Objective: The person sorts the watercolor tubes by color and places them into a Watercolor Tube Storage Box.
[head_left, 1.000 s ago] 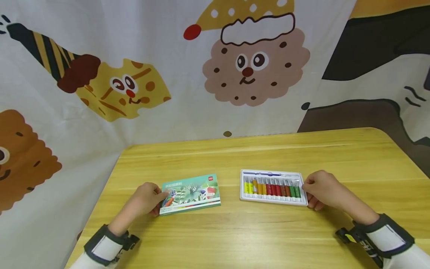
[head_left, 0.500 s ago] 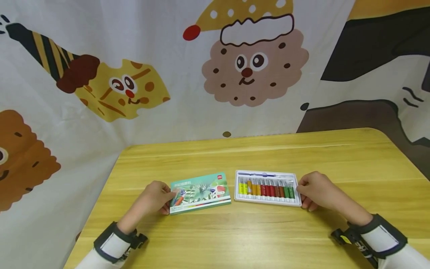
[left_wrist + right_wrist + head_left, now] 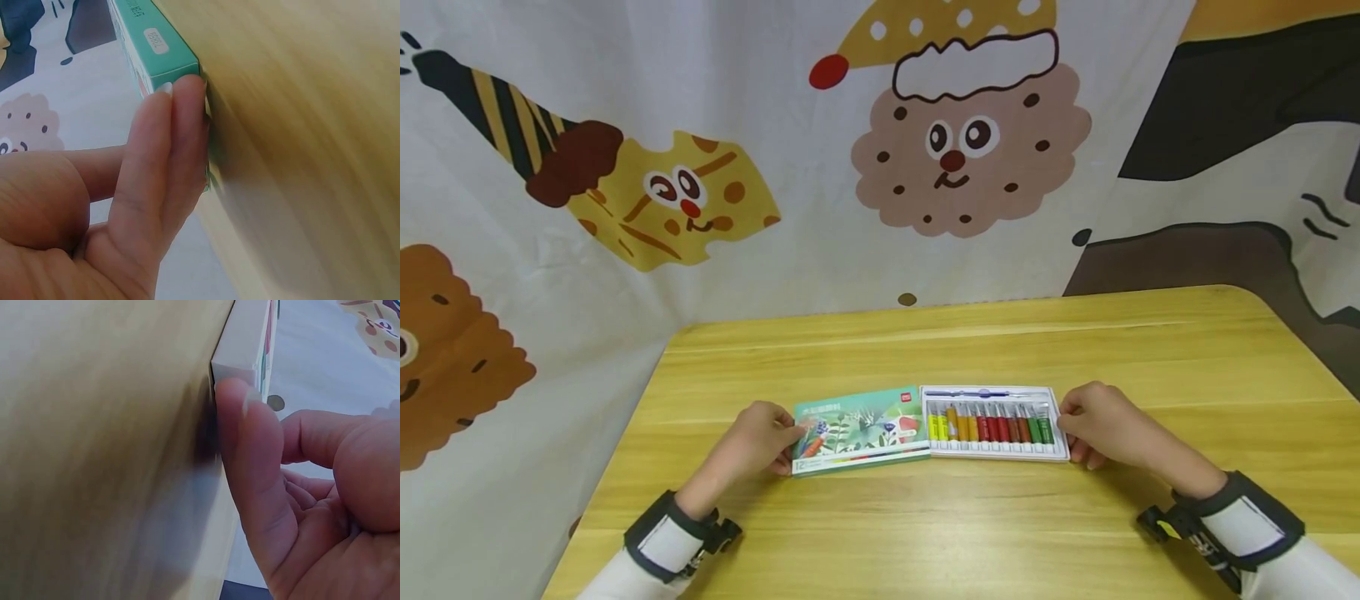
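A flat green paint box (image 3: pixel 861 433) with a plant picture lies tilted slightly on the table, its left end pinched between the thumb and fingers of my left hand (image 3: pixel 758 440). Against its right end sits a white tray (image 3: pixel 1000 456) holding several paint tubes (image 3: pixel 992 427), yellow through red and brown to green, with a thin brush (image 3: pixel 973 393) along the top. My right hand (image 3: pixel 1099 423) pinches the tray's right end. In the left wrist view, fingers (image 3: pixel 147 156) lie against the box's green side (image 3: pixel 164 53). The right wrist view has fingers (image 3: pixel 250 450) at the white tray's corner (image 3: pixel 240 356).
The wooden table (image 3: pixel 880 533) extends around both items. Behind it hangs a white cloth (image 3: pixel 805 250) printed with cartoon food. Each wrist wears a black strap (image 3: pixel 673 537) with a small camera.
My left hand has slid the green box to the right, and my right hand has slid the tray a little left. The gap between them has closed; their ends now meet.
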Tool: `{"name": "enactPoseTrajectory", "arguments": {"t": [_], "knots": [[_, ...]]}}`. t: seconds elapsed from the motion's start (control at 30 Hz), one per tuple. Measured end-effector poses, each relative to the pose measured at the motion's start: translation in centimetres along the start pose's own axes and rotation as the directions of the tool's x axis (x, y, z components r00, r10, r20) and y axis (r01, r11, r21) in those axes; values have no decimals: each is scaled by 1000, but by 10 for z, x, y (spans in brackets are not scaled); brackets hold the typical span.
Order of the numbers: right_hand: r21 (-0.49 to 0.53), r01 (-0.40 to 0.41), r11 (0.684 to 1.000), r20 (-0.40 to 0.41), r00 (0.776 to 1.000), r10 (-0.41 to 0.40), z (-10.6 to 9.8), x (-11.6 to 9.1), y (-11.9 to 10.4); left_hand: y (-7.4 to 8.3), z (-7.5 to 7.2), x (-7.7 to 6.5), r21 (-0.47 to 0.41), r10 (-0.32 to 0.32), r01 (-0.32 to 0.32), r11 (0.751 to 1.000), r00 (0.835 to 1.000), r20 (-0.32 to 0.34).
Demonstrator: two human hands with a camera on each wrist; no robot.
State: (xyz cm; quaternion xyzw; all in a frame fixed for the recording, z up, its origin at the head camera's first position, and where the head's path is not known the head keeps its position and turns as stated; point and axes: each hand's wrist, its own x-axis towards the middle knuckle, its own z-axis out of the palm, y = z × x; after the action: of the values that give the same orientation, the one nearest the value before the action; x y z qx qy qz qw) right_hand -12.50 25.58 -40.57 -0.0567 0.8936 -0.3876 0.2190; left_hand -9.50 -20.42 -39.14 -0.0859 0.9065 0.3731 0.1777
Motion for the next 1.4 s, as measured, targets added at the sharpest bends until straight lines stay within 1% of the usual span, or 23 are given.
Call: {"name": "enactPoseTrajectory", "arguments": {"t": [0.13,0.27,0.5,0.73,0.97,1.23,1.4], "knots": [[-22,46,999,13,999,-46,-2,2,1,3,1,0,-6,8,-8,1000,1000,-3],[-34,64,997,23,998,-64,-6,3,0,3,2,1,-22,20,-20,1000,1000,-20],[-36,57,998,36,998,-56,-9,5,0,3,1,6,-17,30,-31,999,999,-44],[-55,81,995,55,995,-78,-14,9,1,5,0,13,-23,43,-44,999,998,-41],[-69,103,992,59,993,-99,-20,13,2,8,1,17,-16,72,-73,997,996,-51],[-63,93,994,56,994,-90,-19,17,2,11,2,17,20,80,-79,997,995,-53],[-66,97,993,46,995,-94,-18,18,1,12,3,18,19,82,-81,997,995,-54]]}}
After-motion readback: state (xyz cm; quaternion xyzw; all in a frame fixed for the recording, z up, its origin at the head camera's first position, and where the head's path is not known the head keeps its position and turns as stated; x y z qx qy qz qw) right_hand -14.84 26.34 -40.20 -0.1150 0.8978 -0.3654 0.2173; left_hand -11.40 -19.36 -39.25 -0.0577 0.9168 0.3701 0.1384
